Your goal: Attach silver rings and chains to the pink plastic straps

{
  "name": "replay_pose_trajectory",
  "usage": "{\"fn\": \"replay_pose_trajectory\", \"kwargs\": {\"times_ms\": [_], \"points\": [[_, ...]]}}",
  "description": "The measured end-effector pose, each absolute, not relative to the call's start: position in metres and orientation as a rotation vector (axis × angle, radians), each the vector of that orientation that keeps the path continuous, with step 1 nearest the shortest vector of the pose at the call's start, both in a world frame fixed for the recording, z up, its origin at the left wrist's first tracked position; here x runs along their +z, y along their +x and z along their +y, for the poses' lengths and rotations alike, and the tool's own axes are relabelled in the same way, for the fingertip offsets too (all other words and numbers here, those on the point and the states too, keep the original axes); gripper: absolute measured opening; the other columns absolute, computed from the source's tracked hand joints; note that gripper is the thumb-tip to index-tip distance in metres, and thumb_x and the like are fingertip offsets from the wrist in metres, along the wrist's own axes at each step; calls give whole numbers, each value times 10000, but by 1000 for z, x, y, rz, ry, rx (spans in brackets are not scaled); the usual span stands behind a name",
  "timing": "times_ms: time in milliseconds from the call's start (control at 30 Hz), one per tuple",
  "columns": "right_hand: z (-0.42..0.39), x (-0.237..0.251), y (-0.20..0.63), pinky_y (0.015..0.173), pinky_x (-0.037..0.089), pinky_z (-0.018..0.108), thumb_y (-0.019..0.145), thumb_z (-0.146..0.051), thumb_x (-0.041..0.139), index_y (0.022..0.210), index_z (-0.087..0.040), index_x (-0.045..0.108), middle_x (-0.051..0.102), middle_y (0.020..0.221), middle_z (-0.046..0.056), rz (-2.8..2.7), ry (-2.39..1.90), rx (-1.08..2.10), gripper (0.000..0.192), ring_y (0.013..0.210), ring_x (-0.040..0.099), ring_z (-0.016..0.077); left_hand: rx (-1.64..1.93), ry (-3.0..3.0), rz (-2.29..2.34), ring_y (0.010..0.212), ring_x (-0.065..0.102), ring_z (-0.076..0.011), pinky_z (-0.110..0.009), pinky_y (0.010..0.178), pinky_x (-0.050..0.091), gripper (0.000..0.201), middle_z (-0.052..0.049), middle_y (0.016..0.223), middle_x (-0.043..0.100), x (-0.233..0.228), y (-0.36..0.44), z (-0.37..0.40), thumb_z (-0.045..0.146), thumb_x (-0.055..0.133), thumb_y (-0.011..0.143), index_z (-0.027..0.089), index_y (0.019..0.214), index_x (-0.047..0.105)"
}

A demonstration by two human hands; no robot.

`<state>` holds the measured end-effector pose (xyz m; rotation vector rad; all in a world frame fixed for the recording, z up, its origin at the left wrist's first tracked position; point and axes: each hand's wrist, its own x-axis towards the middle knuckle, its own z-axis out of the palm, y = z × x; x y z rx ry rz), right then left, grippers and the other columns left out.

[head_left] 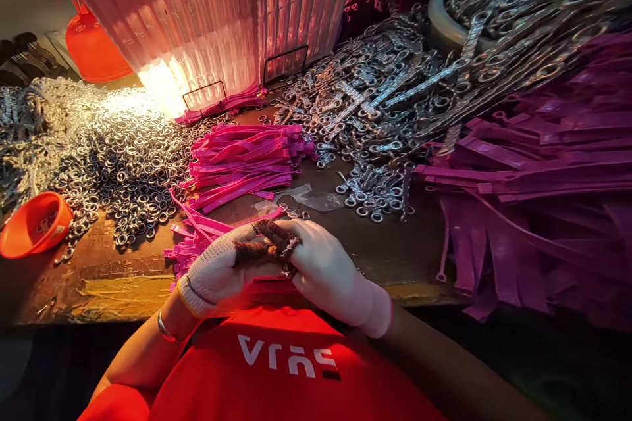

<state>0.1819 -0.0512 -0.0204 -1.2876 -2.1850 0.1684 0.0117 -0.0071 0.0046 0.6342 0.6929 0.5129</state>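
My left hand [217, 266], in a dotted white work glove with dark fingertips, meets my right hand [326, 270] at the table's front edge. A pale glove covers the right hand, with dark ragged wrapping round its fingers. Both hands have their fingers curled together; whatever lies between them is hidden. Just beyond the fingertips shows a pink strap [269, 214] with a small ring at its end; I cannot tell whether it is held. Loose pink straps [185, 251] lie beside and under the left hand. Farther back is a neat stack of pink straps [241, 164].
Metal rings [128, 177] are heaped at left, near an orange bowl [37, 227]. Silvery ring-ended strips [365, 99] pile up at right, by a round basin [444, 6]. Purple-pink straps [533, 171] overhang the right edge. A ribbed translucent panel [212, 20] stands behind.
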Motion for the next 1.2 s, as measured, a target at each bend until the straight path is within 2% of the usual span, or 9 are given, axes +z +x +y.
{"fn": "replay_pose_trajectory", "kwargs": {"times_ms": [67,233,433,600,700,767,833,1000,1200], "points": [[-49,-19,183,841,508,380,777,10,480,1196,-122,624,679,1093,152,-2226,-1269,239,463,975,613,250,501,663,729,946,695,-253,-372,846,584,392,-104,1044,733,6,13,-9,185,740,771,152,1160,702],[-46,-17,186,870,502,355,766,-2,485,1150,-171,651,696,1034,104,-2297,-1306,526,451,956,629,218,505,672,789,951,697,-235,-315,780,582,747,-59,1093,719,1,16,-12,115,792,690,267,1380,549],[-48,-18,189,896,524,369,772,-76,532,1354,-223,531,683,1181,103,-1952,-1384,600,600,1053,643,243,573,660,726,888,693,-187,-264,793,551,402,-81,990,723,-7,27,-14,192,852,682,150,1048,691],[-53,-21,183,851,522,372,778,-116,520,1407,-186,464,652,1198,128,-1801,-1496,375,635,1015,627,252,648,775,852,566,609,-117,-228,552,505,276,-26,689,668,-17,28,-16,349,808,744,137,769,633],[-52,-16,184,830,485,406,673,-100,543,1218,-125,613,647,1147,177,-2048,-1570,197,550,981,586,292,581,1099,947,476,567,-131,-241,467,455,221,-12,601,630,-18,20,-12,368,684,841,161,812,613],[-47,-10,188,760,439,393,649,-112,562,959,-138,683,663,1029,174,-2239,-1572,157,334,902,566,285,518,1354,1009,491,539,-123,-234,481,421,152,-3,587,606,-17,15,-7,307,627,868,173,802,599],[-42,-4,192,678,363,372,672,-155,583,786,-162,671,654,863,147,-2360,-1563,153,145,793,539,255,499,1580,1044,554,506,-113,-232,531,392,132,-6,623,595,-15,12,0,244,606,861,175,752,581],[-29,8,205,606,214,358,710,-288,622,741,-176,684,642,710,106,-2589,-1451,217,132,644,480,203,396,1692,982,610,445,-115,-233,566,363,158,8,643,546,-10,17,15,243,565,859,178,717,539],[-24,8,216,633,220,362,685,-242,635,709,-177,676,657,772,130,-2530,-1452,11,80,744,522,241,359,1778,932,563,429,-105,-233,511,343,109,2,632,550,4,32,37,192,560,810,171,703,553]]}}
